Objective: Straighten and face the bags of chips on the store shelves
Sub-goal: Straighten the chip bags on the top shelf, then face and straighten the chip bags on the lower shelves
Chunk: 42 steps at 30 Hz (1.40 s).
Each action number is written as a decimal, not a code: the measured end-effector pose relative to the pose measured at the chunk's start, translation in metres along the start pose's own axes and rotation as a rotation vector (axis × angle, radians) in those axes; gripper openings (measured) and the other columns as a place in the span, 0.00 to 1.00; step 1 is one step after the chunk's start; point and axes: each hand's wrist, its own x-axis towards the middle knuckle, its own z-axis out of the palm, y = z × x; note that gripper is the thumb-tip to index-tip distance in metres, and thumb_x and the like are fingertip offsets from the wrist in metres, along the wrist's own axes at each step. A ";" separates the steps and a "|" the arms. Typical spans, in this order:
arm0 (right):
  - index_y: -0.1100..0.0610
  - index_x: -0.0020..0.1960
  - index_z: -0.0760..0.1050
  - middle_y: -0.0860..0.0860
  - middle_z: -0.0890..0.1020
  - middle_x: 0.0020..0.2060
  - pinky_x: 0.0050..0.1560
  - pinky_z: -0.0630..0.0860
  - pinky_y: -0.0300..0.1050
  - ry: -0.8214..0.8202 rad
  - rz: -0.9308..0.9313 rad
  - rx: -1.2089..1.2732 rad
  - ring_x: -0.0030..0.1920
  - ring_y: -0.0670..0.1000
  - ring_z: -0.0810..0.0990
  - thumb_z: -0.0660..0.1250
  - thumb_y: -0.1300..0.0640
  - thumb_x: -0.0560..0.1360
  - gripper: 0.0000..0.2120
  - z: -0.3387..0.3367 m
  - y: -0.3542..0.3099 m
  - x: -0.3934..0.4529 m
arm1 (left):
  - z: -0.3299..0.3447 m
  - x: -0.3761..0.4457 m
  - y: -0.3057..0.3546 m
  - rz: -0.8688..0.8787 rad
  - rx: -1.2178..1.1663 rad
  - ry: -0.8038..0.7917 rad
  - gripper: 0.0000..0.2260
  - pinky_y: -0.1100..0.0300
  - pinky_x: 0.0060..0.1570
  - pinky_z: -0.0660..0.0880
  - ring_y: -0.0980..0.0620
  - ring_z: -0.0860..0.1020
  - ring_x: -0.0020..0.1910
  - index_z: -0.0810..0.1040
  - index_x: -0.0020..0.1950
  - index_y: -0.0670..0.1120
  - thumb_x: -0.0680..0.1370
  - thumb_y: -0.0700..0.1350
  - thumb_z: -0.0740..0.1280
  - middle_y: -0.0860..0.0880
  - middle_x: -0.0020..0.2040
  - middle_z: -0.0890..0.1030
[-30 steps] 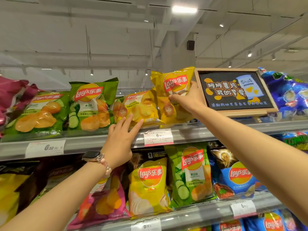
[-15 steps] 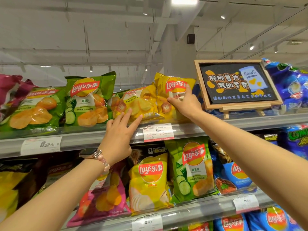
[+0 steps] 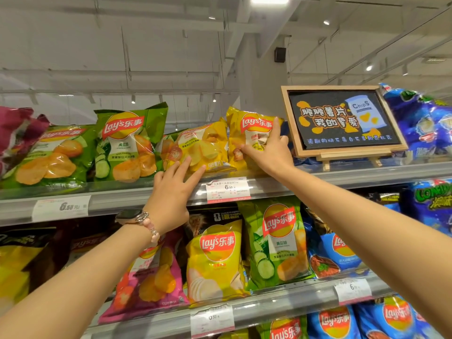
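The top shelf (image 3: 367, 176) was open above: nothing but ceiling space stood over the bags, so a hand could come in from over them. Along the shelf the bags sat packed side by side, the upright green bag (image 3: 127, 143) touching the tilted yellow bag (image 3: 203, 148), which leaned against the upright yellow bag (image 3: 247, 133). The framed chalkboard sign (image 3: 342, 121) stood just beside that bag and blocked the right side. Below, the front rail with its price tag (image 3: 228, 190) closed off the lower edge, and the next shelf (image 3: 269, 304) was filled with bags.
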 end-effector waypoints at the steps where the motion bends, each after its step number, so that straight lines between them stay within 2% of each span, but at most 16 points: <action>1: 0.48 0.77 0.41 0.60 0.64 0.67 0.59 0.72 0.55 0.010 -0.011 -0.044 0.63 0.62 0.72 0.67 0.35 0.70 0.49 0.001 0.001 -0.002 | 0.000 0.000 0.000 -0.002 -0.001 0.001 0.44 0.49 0.70 0.50 0.44 0.46 0.76 0.42 0.77 0.56 0.71 0.40 0.68 0.46 0.78 0.42; 6: 0.49 0.76 0.51 0.58 0.67 0.68 0.58 0.73 0.57 -0.061 -0.012 -0.141 0.65 0.62 0.71 0.62 0.34 0.73 0.39 0.003 0.002 0.000 | 0.001 0.001 0.001 -0.003 -0.009 0.010 0.44 0.48 0.70 0.50 0.44 0.47 0.76 0.43 0.77 0.56 0.71 0.39 0.68 0.46 0.78 0.43; 12: 0.50 0.78 0.44 0.57 0.64 0.72 0.67 0.68 0.59 -0.204 -0.043 0.022 0.69 0.60 0.67 0.62 0.37 0.75 0.42 -0.010 0.004 0.000 | 0.001 0.000 0.001 -0.002 0.019 -0.003 0.45 0.47 0.69 0.51 0.43 0.48 0.76 0.44 0.78 0.55 0.71 0.39 0.69 0.45 0.78 0.43; 15: 0.52 0.78 0.43 0.56 0.63 0.73 0.70 0.65 0.55 -0.167 -0.140 0.074 0.71 0.56 0.65 0.62 0.43 0.77 0.39 -0.019 0.009 -0.010 | -0.002 0.000 0.002 -0.002 0.043 -0.017 0.45 0.46 0.71 0.49 0.43 0.44 0.76 0.42 0.77 0.55 0.71 0.40 0.69 0.44 0.78 0.40; 19: 0.55 0.78 0.50 0.53 0.63 0.73 0.71 0.64 0.48 -0.024 -0.272 0.210 0.72 0.51 0.64 0.63 0.50 0.78 0.34 -0.033 0.018 -0.041 | -0.008 -0.009 0.008 -0.002 0.022 0.030 0.44 0.39 0.71 0.38 0.44 0.38 0.76 0.45 0.78 0.55 0.70 0.43 0.68 0.43 0.78 0.39; 21: 0.54 0.77 0.54 0.51 0.64 0.73 0.69 0.64 0.40 0.031 -0.327 0.272 0.71 0.48 0.64 0.64 0.52 0.78 0.31 -0.037 0.028 -0.063 | -0.008 -0.021 0.018 -0.003 -0.079 0.123 0.41 0.37 0.70 0.38 0.44 0.41 0.77 0.51 0.78 0.52 0.69 0.45 0.67 0.42 0.78 0.43; 23: 0.54 0.75 0.59 0.51 0.68 0.69 0.63 0.65 0.30 0.088 -0.373 0.301 0.67 0.45 0.68 0.64 0.55 0.78 0.28 -0.038 0.040 -0.089 | -0.004 -0.040 0.034 0.005 -0.218 0.239 0.35 0.37 0.70 0.42 0.41 0.50 0.76 0.60 0.76 0.47 0.68 0.46 0.64 0.40 0.77 0.53; 24: 0.55 0.73 0.62 0.50 0.70 0.66 0.60 0.66 0.28 0.122 -0.398 0.308 0.64 0.44 0.70 0.64 0.56 0.77 0.26 -0.037 0.046 -0.103 | 0.000 -0.050 0.043 0.022 -0.272 0.286 0.33 0.36 0.70 0.46 0.40 0.55 0.75 0.65 0.73 0.44 0.67 0.46 0.63 0.38 0.75 0.58; 26: 0.58 0.68 0.67 0.50 0.72 0.59 0.57 0.68 0.32 0.166 -0.432 0.303 0.59 0.46 0.72 0.64 0.59 0.75 0.22 -0.034 0.061 -0.127 | 0.014 -0.072 0.060 0.087 -0.319 0.351 0.29 0.34 0.68 0.54 0.38 0.65 0.69 0.71 0.67 0.40 0.67 0.48 0.61 0.36 0.70 0.67; 28: 0.60 0.64 0.70 0.50 0.72 0.55 0.55 0.70 0.34 0.169 -0.414 0.280 0.55 0.49 0.74 0.64 0.60 0.73 0.19 -0.028 0.076 -0.148 | 0.033 -0.093 0.074 0.166 -0.305 0.354 0.25 0.34 0.65 0.60 0.39 0.68 0.65 0.74 0.63 0.40 0.68 0.49 0.61 0.36 0.65 0.71; 31: 0.61 0.62 0.71 0.53 0.72 0.56 0.59 0.71 0.44 0.116 -0.336 0.199 0.57 0.50 0.72 0.65 0.60 0.71 0.20 -0.015 0.100 -0.170 | 0.065 -0.118 0.086 0.253 -0.244 0.247 0.27 0.31 0.61 0.65 0.38 0.70 0.65 0.75 0.62 0.41 0.67 0.53 0.69 0.35 0.65 0.72; 33: 0.60 0.66 0.69 0.56 0.70 0.62 0.64 0.70 0.53 0.056 -0.258 0.111 0.63 0.53 0.69 0.69 0.59 0.71 0.25 -0.004 0.113 -0.178 | 0.080 -0.127 0.090 0.215 -0.177 0.031 0.41 0.28 0.62 0.60 0.35 0.63 0.71 0.70 0.70 0.45 0.61 0.61 0.76 0.36 0.72 0.64; 35: 0.55 0.72 0.63 0.57 0.63 0.69 0.68 0.66 0.56 0.011 -0.168 0.001 0.70 0.57 0.63 0.74 0.52 0.69 0.36 0.004 0.122 -0.181 | 0.094 -0.129 0.087 0.154 -0.105 -0.158 0.54 0.30 0.67 0.48 0.38 0.44 0.76 0.50 0.77 0.54 0.60 0.70 0.72 0.40 0.77 0.44; 37: 0.50 0.76 0.56 0.57 0.55 0.74 0.70 0.62 0.58 -0.024 -0.094 -0.088 0.74 0.59 0.56 0.75 0.43 0.66 0.46 0.012 0.128 -0.180 | 0.108 -0.129 0.083 0.107 -0.072 -0.254 0.58 0.33 0.68 0.42 0.42 0.29 0.72 0.31 0.72 0.59 0.59 0.72 0.70 0.44 0.73 0.28; 39: 0.47 0.77 0.49 0.55 0.48 0.76 0.70 0.61 0.61 -0.070 -0.034 -0.139 0.75 0.59 0.52 0.74 0.37 0.63 0.52 0.020 0.130 -0.178 | 0.116 -0.128 0.081 0.073 -0.036 -0.294 0.61 0.34 0.69 0.44 0.43 0.24 0.70 0.22 0.67 0.60 0.59 0.72 0.70 0.46 0.70 0.22; 42: 0.45 0.77 0.43 0.54 0.43 0.77 0.70 0.62 0.63 -0.108 0.016 -0.156 0.76 0.59 0.48 0.74 0.33 0.60 0.57 0.032 0.131 -0.176 | 0.123 -0.127 0.079 0.059 -0.071 -0.305 0.63 0.39 0.70 0.54 0.45 0.27 0.71 0.18 0.64 0.61 0.59 0.70 0.72 0.48 0.69 0.19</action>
